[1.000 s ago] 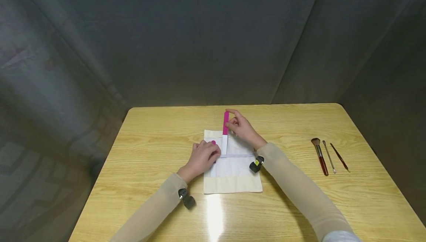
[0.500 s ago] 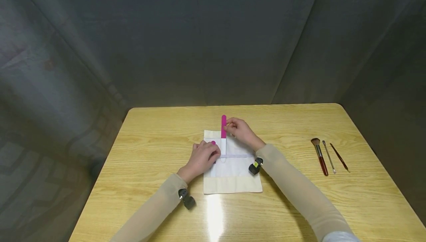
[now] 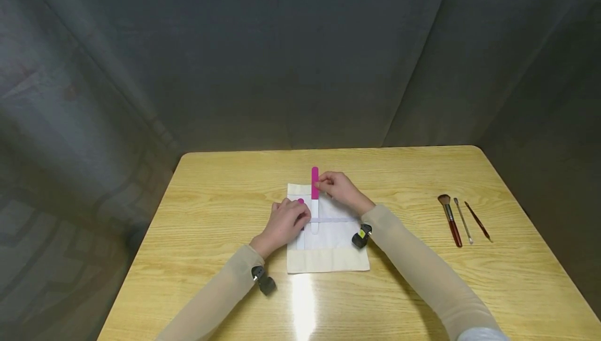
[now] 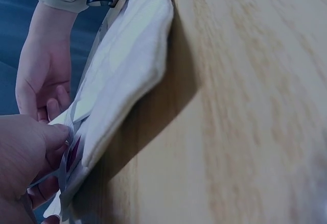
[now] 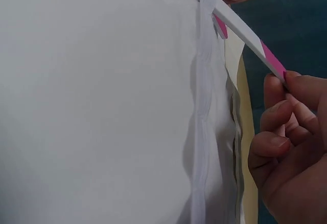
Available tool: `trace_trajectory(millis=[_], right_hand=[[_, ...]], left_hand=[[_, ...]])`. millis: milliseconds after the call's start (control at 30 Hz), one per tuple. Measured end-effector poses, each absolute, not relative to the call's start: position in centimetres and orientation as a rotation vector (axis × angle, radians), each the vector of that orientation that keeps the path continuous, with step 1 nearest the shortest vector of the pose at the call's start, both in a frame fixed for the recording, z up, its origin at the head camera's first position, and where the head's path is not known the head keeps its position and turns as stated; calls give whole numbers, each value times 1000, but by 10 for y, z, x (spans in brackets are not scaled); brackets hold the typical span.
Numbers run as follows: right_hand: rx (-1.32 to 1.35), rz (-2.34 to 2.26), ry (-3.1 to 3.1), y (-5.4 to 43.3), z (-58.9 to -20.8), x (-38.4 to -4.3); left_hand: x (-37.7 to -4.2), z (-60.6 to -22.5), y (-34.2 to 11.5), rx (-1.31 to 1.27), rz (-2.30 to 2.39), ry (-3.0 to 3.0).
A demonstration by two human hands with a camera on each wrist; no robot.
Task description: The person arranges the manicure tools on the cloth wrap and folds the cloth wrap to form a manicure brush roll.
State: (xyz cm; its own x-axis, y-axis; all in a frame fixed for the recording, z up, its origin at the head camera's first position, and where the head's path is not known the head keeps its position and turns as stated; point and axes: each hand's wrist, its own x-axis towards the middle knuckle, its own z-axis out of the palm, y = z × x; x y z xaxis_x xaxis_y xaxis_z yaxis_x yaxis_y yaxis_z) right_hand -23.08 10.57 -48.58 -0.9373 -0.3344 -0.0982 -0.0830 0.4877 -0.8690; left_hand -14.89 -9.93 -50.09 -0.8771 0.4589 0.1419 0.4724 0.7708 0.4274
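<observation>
- Near the middle of the bench, a cream cloth tool roll lies unrolled and flat, with a pale elastic band stitched across it.
- The right hand pinches the pink upper part of a pink-and-white nail file between thumb and fingertips.
- Compared with a second ago, the file has come lower and straightened: its white end now passes under the band, where earlier it stood above the band at a slight tilt. By my reading, the file is about halfway seated in its loop.
- The left hand pinches the band just left of the file, lifting it off the cloth; the left wrist view shows the fingers curled round the strap.
- Toward the right edge of the bench, well apart from the roll, lie a makeup brush, a thin metal tool and a slim dark red tool, side by side.
</observation>
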Motion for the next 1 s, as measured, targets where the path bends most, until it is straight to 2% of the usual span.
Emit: trace_trajectory(millis=[1000], right_hand=[[-535,-1253,2489,105,-493,-208]], left_hand=[[-151,-500,-99,-760,-699,-2943]])
